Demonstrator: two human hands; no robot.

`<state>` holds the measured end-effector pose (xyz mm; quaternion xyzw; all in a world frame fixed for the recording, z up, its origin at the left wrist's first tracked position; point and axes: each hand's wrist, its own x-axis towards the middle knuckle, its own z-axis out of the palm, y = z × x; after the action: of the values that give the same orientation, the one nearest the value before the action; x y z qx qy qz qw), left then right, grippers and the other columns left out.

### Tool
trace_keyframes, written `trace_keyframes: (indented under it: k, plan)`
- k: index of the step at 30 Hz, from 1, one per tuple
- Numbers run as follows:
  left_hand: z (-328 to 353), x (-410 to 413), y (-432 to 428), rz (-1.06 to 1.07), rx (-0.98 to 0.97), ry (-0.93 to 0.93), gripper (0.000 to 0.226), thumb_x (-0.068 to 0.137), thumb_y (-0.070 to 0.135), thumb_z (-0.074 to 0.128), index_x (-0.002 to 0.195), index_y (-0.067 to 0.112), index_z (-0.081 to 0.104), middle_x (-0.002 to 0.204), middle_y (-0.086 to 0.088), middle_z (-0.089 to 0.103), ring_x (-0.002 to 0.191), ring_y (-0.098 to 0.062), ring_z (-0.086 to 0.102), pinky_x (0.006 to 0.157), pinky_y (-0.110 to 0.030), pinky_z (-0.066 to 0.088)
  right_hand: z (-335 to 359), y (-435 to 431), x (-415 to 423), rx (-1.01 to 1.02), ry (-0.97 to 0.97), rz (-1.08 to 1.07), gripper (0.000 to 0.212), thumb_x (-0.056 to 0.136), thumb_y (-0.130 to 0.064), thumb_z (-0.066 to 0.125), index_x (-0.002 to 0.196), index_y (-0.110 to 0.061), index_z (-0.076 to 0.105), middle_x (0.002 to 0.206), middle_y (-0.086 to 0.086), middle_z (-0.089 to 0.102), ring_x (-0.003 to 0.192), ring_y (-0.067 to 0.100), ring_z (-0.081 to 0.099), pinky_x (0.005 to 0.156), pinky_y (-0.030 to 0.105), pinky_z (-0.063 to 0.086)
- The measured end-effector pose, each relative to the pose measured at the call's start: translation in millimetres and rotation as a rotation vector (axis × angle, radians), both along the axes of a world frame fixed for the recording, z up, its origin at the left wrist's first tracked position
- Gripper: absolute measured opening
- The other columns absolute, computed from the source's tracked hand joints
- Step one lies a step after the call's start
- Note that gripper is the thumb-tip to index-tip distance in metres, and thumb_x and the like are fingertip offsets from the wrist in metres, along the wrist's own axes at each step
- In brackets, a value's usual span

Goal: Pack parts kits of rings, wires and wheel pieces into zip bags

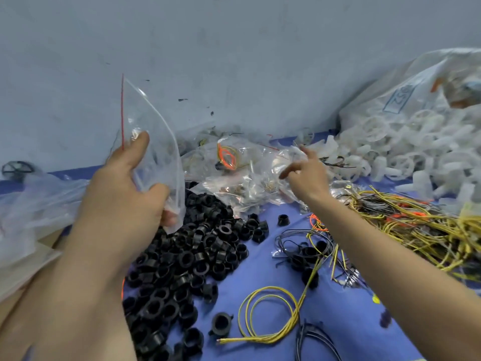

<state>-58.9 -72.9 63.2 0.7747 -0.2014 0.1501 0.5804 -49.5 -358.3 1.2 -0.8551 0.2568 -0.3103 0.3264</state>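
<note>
Blue cloth (260, 277) covers the work surface; a pale grey-blue wall (234, 48) stands behind it.

Far left: a black spoked wheel (17, 168) is seen at the foot of the wall, beside a heap of slack clear plastic (33, 204).

Left hand (125, 196): raised above the cloth, clamped on an empty clear zip bag (156, 142). The bag is pinched between thumb and curled fingers at its lower part and is held upright, with its red-lined edge towards the wall.

Below and right of that hand: a large pile of black rings (187, 259) lies on the cloth. One loose ring (221, 324) lies apart near the bottom edge.

Centre, rear: a mound of filled zip bags (234, 175) is noted, with orange and yellow wire visible inside them.

Centre, front: a coiled yellow wire (270, 313) lies on the cloth. Thin black wires with a few rings (307, 251) lie just behind it.

Right hand (305, 173): stretched out over the far edge of the mound of bags. Index finger and thumb are spread apart; nothing is seen held.

Right: a tangle of yellow, black and orange wires (416, 225) is spread over the cloth. Behind it, white wheel pieces (406, 155) spill from a large clear sack (385, 84) leaning on the wall.
</note>
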Motion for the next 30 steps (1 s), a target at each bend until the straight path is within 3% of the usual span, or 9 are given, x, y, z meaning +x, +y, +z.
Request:
trace_keyframes:
  k: [4,7,13,16,17,19,21,24,30]
  plan:
    - [3,2,5,0.016,0.016,0.02,0.074,0.086,-0.006,0.052,0.142,0.042,0.041,0.133,0.027,0.035,0.054,-0.009,0.068,0.038,-0.009,0.039,-7,-20,43,-0.156,0.284,0.173,0.044,0.083,0.005,0.041,0.101,-0.019,0.074,0.158,-0.011,0.009,0.132,0.013,0.039,0.084,0.023,0.039]
    - [2,4,8,0.01,-0.007,0.048,0.075,0.086,-0.008,0.05,0.14,0.044,0.042,0.132,0.028,0.038,0.049,-0.015,0.066,0.037,-0.01,0.04,-1,-15,59,-0.019,0.296,0.135,0.045,0.086,0.006,0.038,0.114,-0.011,0.068,0.128,0.006,0.053,0.095,0.02,0.058,0.069,0.024,0.044]
    - [3,6,8,0.02,0.081,0.033,0.064,0.087,-0.007,0.053,0.129,0.041,0.056,0.1,0.004,0.065,0.04,-0.009,0.06,0.042,-0.008,0.041,46,24,11,-0.064,-0.604,-0.03,0.032,0.087,0.003,0.047,0.093,-0.016,0.072,0.101,0.009,0.067,0.069,0.009,0.055,0.065,0.02,0.041]
    - [5,-1,-7,-0.02,0.189,-0.002,0.052,0.089,0.002,0.059,0.128,0.036,0.061,0.1,0.018,0.039,0.047,-0.006,0.064,0.053,-0.005,0.042,73,44,-48,-0.031,-0.993,-0.065,0.027,0.09,-0.017,0.053,0.112,-0.028,0.063,0.117,-0.004,0.059,0.104,0.007,0.058,0.094,0.028,0.046]
    - [4,-3,-14,-0.055,0.231,-0.003,0.051,0.09,0.004,0.059,0.129,0.037,0.06,0.089,0.0,0.068,0.049,-0.006,0.065,0.059,-0.009,0.047,77,51,-65,-0.023,-1.003,-0.067,0.037,0.09,-0.027,0.056,0.128,-0.027,0.055,0.131,-0.006,0.05,0.125,0.011,0.048,0.107,0.033,0.038]
    - [1,-7,-28,-0.12,0.303,0.012,0.052,0.091,0.006,0.057,0.133,0.038,0.056,0.125,-0.002,0.066,0.072,-0.014,0.073,0.082,-0.027,0.055,79,62,-90,0.165,-0.898,0.053,0.066,0.086,-0.042,0.065,0.143,-0.026,0.037,0.152,-0.004,0.032,0.142,0.019,0.028,0.113,0.043,0.031]
    - [-1,-16,-39,-0.159,0.361,0.005,0.056,0.09,0.004,0.055,0.137,0.035,0.053,0.136,0.017,0.054,0.099,-0.024,0.07,0.096,-0.037,0.051,77,72,-101,0.574,-0.85,0.228,0.05,0.084,-0.034,0.07,0.128,-0.021,0.049,0.124,-0.001,0.061,0.118,0.03,0.056,0.086,0.04,0.053]
    - [-5,-26,-48,-0.175,0.446,-0.037,0.059,0.087,0.004,0.056,0.137,0.035,0.052,0.139,0.018,0.051,0.113,-0.026,0.062,0.1,-0.026,0.044,78,76,-107,0.87,-0.925,0.31,0.037,0.091,-0.01,0.06,0.127,-0.011,0.05,0.099,-0.003,0.068,0.067,0.013,0.07,0.051,0.022,0.046]
    - [-9,-30,-60,-0.168,0.466,-0.053,0.049,0.09,0.02,0.059,0.135,0.039,0.054,0.14,0.028,0.045,0.107,-0.021,0.065,0.089,-0.016,0.04,89,69,-119,0.966,-0.795,0.706,0.026,0.086,-0.01,0.05,0.068,-0.012,0.068,0.072,0.007,0.068,0.063,0.017,0.063,0.055,0.023,0.052]
